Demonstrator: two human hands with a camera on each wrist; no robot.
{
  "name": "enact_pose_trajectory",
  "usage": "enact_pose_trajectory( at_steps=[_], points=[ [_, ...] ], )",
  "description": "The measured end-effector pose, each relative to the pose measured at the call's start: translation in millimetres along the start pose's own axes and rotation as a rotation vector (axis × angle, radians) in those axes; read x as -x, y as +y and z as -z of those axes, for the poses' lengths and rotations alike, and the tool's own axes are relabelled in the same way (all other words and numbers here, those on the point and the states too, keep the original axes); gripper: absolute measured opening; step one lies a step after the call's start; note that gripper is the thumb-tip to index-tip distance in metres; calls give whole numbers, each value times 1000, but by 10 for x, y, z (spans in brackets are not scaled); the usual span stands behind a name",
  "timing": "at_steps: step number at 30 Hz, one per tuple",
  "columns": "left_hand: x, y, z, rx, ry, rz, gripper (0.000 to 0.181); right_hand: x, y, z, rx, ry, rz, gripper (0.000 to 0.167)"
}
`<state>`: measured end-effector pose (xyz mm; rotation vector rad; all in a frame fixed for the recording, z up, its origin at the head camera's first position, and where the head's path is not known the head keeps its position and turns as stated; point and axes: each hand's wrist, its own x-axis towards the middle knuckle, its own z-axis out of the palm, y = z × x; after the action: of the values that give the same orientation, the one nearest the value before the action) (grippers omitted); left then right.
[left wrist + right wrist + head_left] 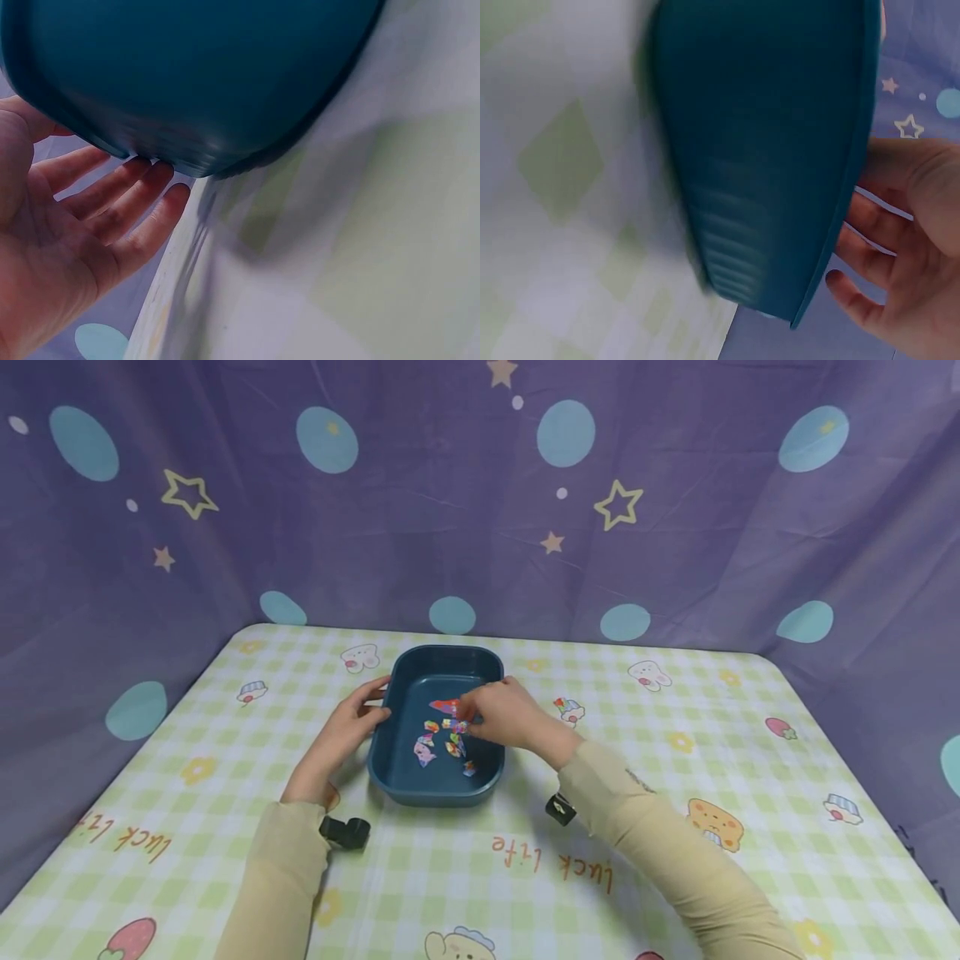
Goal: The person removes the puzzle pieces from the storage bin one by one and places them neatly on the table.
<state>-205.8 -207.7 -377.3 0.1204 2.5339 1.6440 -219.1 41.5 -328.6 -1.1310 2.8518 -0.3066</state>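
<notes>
A dark teal tray [435, 798] holds several small colourful pieces, among them a red one [442, 706] and a pinkish one [423, 752]. At its left side is my left hand [341, 731], thumb near the rim; in the left wrist view, that hand's [90, 225] fingertips touch the outer wall of the tray [187, 75]. My right hand [510, 714] reaches over the right rim, its bent fingertips over the pieces. From the right wrist, the hand [907, 247] shows behind the tray wall [757, 135], which hides some fingertips; whether they pinch a piece is unclear.
A green-and-white checked cloth [420, 877] with printed pictures covers the table under the tray. Behind it hangs a purple curtain [450, 552] with stars and dots. Black wrist devices show at the left wrist [345, 833] and right wrist [560, 808].
</notes>
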Motion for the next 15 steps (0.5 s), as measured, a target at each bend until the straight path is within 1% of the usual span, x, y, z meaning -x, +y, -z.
enact_pose_trajectory(
  at_steps=[8, 11, 15],
  points=[
    [-11, 5, -4, 10, -2, 5, 56, -25, -128, -105, 19, -143, 40, 15],
    [-15, -4, 1, 15, -2, 4, 56, -34, -161, -147, 52, -184, 46, 15],
    [-25, -20, 8, 4, -2, 3, 57, -43, -190, -186, 92, -223, 37, 18]
  ],
)
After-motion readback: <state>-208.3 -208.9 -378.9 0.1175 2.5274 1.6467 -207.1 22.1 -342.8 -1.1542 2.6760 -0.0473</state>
